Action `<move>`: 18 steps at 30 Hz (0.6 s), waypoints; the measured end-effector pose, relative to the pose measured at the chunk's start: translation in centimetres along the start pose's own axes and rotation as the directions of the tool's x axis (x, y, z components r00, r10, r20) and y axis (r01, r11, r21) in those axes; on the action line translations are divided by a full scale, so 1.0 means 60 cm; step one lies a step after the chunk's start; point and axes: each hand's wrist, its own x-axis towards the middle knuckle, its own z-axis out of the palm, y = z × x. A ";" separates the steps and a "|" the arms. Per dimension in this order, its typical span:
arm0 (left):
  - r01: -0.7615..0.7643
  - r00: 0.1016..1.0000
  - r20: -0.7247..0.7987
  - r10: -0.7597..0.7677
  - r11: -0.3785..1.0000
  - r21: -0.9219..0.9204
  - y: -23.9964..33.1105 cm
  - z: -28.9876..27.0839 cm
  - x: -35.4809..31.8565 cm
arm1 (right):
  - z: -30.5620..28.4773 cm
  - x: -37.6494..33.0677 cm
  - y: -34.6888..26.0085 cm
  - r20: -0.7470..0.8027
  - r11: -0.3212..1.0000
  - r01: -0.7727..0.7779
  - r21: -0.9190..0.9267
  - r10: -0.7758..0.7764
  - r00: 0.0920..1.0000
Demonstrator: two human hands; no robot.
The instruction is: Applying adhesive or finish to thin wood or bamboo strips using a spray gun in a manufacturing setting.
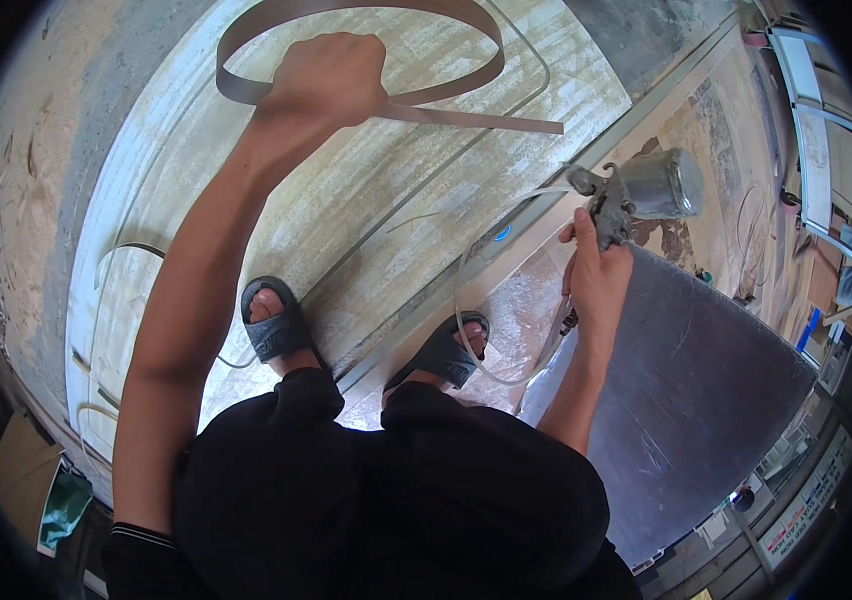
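My left hand (331, 80) is closed in a fist around a long, thin brown strip of edge banding (486, 121). The strip curls into a wide loop beyond the fist, and its loose end sticks out to the right. On the right, my right hand (601, 275) grips a grimy spray gun (610, 205) with a metal cup (664, 185) on its side. A pale thin hose (486, 374) curves below that hand toward my foot. The gun's nozzle stands apart from the strip. Which finger rests on the trigger is hard to make out.
A large whitish, streaked board (426, 170) lies under my feet, which wear dark sandals (274, 320). To my right is a dark flat panel (706, 380). Pale blue-white metal frames (818, 165) stand at the far right. A green bag (64, 510) lies at lower left.
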 end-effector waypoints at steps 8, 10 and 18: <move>0.001 1.000 0.004 -0.001 1.000 0.025 -0.005 0.005 0.001 | 0.014 -0.006 -0.009 0.067 1.000 -0.008 -0.011 0.009 0.998; -0.019 0.999 -0.038 0.020 1.000 0.018 -0.008 0.014 0.001 | 0.010 -0.005 0.000 0.055 0.999 0.032 -0.026 -0.031 0.998; 0.012 1.000 0.002 -0.012 1.000 0.005 -0.002 0.003 0.002 | 0.003 -0.015 -0.027 0.056 0.999 -0.038 -0.017 0.039 0.998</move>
